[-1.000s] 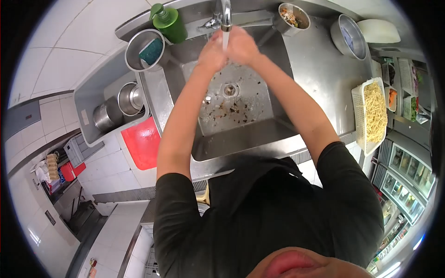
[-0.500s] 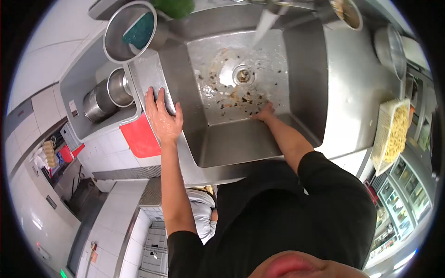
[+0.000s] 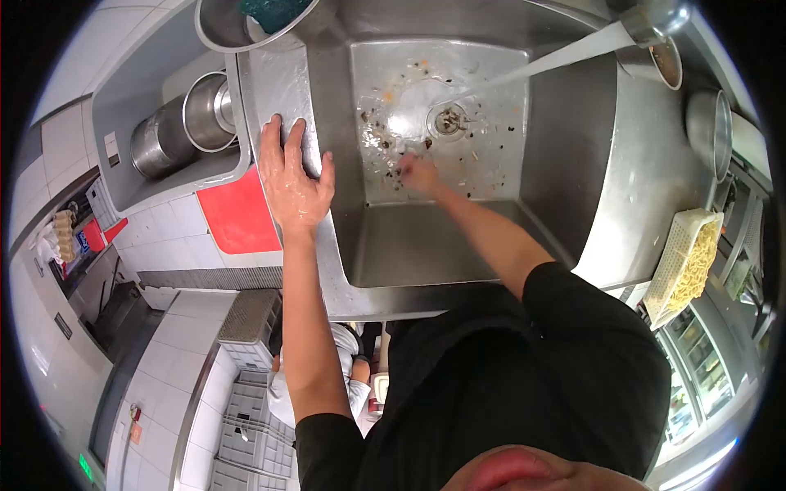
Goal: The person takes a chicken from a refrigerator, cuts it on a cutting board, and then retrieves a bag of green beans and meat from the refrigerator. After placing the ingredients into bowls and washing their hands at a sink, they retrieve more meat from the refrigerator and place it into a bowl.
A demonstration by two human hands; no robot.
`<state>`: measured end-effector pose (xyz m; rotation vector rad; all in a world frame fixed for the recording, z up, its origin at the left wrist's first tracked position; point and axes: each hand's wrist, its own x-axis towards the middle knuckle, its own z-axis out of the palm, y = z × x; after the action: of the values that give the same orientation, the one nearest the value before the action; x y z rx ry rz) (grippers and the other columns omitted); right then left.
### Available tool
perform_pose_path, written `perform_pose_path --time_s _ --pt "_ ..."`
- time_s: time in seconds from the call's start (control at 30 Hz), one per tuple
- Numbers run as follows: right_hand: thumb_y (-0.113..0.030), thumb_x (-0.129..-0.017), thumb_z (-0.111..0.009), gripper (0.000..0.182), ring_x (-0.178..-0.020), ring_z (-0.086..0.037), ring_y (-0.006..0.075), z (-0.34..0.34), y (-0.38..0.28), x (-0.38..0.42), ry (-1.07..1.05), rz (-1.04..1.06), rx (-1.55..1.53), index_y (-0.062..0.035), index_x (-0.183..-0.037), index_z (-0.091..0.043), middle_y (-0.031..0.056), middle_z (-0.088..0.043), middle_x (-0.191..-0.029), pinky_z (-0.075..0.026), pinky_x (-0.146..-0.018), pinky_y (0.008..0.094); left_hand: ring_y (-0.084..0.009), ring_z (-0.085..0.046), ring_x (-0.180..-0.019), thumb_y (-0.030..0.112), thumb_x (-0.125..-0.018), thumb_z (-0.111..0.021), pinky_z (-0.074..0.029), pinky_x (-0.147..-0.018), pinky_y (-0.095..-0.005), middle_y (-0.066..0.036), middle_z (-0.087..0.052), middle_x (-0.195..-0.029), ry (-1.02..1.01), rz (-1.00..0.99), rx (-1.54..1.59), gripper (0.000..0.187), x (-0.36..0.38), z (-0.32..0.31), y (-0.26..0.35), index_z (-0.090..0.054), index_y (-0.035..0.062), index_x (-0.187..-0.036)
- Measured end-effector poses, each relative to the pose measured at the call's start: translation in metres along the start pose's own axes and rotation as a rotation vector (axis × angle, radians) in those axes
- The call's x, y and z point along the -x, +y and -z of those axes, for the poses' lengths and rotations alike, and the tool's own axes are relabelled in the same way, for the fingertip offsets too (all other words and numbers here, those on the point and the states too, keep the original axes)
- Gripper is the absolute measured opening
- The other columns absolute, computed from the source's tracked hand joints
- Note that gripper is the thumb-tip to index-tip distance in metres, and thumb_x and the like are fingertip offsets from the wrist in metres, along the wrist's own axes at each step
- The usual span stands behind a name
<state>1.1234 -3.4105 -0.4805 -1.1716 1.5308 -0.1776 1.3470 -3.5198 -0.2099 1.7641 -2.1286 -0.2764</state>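
Along the sink's smooth steel rim, the left hand rests open, wet fingers spread. Down in the basin, the right hand, too blurred to read its grip, has swept leftward among dark, flaky food scraps near the round drain; beyond, faucet water streams slantwise across.

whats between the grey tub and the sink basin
A steel ledge separates the grey tub from the sink basin. The left hand is spread over it, and a metal bowl sits at its far end, in the head view.
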Motion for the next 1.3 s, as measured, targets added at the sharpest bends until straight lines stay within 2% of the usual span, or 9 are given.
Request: perform_pose_path --time_s 0.1,0.23,0.33,0.47,0.53,0.77,0.9,1.17,1.3 --pt "-0.002 -0.077 -0.065 0.028 -0.103 -0.065 0.0247 -0.060 0.033 -0.014 -0.228 0.234 -0.131 -0.0025 -0.105 -0.064 0.0117 -0.068 -0.106 -0.051 -0.087 0.0374 -0.0442 -0.041 -0.136 0.024 -0.079 -0.072 -0.034 -0.113 -0.0524 -0.022 -0.043 -0.148 0.006 0.007 0.016 0.059 0.000 0.000 -0.001 -0.056 0.0096 -0.133" --pt "0.003 -0.081 -0.059 0.030 -0.098 -0.065 0.0192 0.039 0.002 -0.045 0.238 -0.088 -0.133 -0.0017 -0.110 -0.065 0.0096 -0.069 -0.109 -0.052 -0.084 0.0335 -0.0436 -0.040 -0.137 0.023 -0.078 -0.072 -0.034 -0.113 -0.0518 -0.021 -0.042 -0.149 -0.011 0.012 0.015 0.060 0.002 -0.001 -0.004 -0.056 0.0097 -0.134" --pt "0.004 -0.080 -0.060 0.035 -0.100 -0.064 0.0191 0.057 -0.014 -0.056 0.251 -0.039 -0.050 -0.0028 -0.114 -0.064 0.0093 -0.067 -0.117 -0.053 -0.082 0.0336 -0.0431 -0.039 -0.138 0.024 -0.079 -0.072 -0.034 -0.113 -0.0516 -0.020 -0.041 -0.151 -0.007 0.025 0.008 0.060 0.000 -0.004 -0.004 -0.055 0.0104 -0.134" --pt "0.006 -0.079 -0.063 0.055 -0.101 -0.061 0.0178 -0.036 -0.035 -0.102 -0.146 0.354 -0.443 -0.0067 -0.131 -0.058 0.0079 -0.059 -0.127 -0.053 -0.081 0.0336 -0.0445 -0.041 -0.135 0.025 -0.080 -0.072 -0.035 -0.111 -0.0515 -0.022 -0.043 -0.149 0.009 0.016 0.031 0.058 0.000 -0.002 -0.005 -0.057 0.0068 -0.132" --pt "0.004 -0.075 -0.066 0.061 -0.116 -0.055 0.0257 -0.054 -0.059 -0.107 -0.136 -0.060 -0.525 -0.0040 -0.135 -0.056 0.0137 -0.058 -0.125 -0.051 -0.089 0.0395 -0.0448 -0.041 -0.135 0.024 -0.079 -0.072 -0.036 -0.111 -0.0513 -0.022 -0.044 -0.149 0.008 0.019 0.017 0.058 -0.001 -0.001 -0.004 -0.057 0.0070 -0.132" --pt "-0.001 -0.078 -0.061 0.055 -0.098 -0.056 0.0327 0.010 0.009 -0.071 0.600 0.112 -0.123 -0.0068 -0.132 -0.058 0.0190 -0.062 -0.108 -0.048 -0.084 0.0446 -0.0438 -0.042 -0.135 0.024 -0.079 -0.073 -0.036 -0.111 -0.0512 -0.021 -0.044 -0.148 0.015 0.020 0.021 0.058 -0.003 -0.002 -0.006 -0.057 0.0072 -0.132" --pt "-0.002 -0.077 -0.062 0.053 -0.100 -0.061 0.0342 -0.091 0.038 -0.013 -0.270 0.389 -0.168 -0.0067 -0.130 -0.059 0.0177 -0.065 -0.107 -0.048 -0.091 0.0456 -0.0432 -0.041 -0.135 0.024 -0.080 -0.073 -0.036 -0.111 -0.0510 -0.020 -0.044 -0.148 0.001 0.010 0.021 0.057 0.002 -0.001 -0.005 -0.058 0.0080 -0.132" --pt "-0.006 -0.080 -0.067 0.051 -0.104 -0.060 0.0176 0.065 0.064 -0.048 0.161 0.269 -0.223 -0.0066 -0.131 -0.059 0.0049 -0.063 -0.116 -0.048 -0.095 0.0336 -0.0444 -0.043 -0.134 0.023 -0.078 -0.072 -0.037 -0.110 -0.0524 -0.021 -0.045 -0.146 0.027 -0.019 -0.003 0.058 0.000 -0.004 -0.004 -0.057 0.0092 -0.132" --pt "0.006 -0.079 -0.056 0.048 -0.108 -0.061 0.0177 0.038 0.120 0.005 -0.686 0.127 -0.426 -0.0010 -0.126 -0.063 0.0050 -0.062 -0.125 -0.046 -0.097 0.0291 -0.0440 -0.043 -0.134 0.023 -0.078 -0.072 -0.037 -0.111 -0.0520 -0.021 -0.045 -0.146 0.027 -0.014 -0.001 0.058 0.000 -0.003 -0.004 -0.057 0.0093 -0.132"
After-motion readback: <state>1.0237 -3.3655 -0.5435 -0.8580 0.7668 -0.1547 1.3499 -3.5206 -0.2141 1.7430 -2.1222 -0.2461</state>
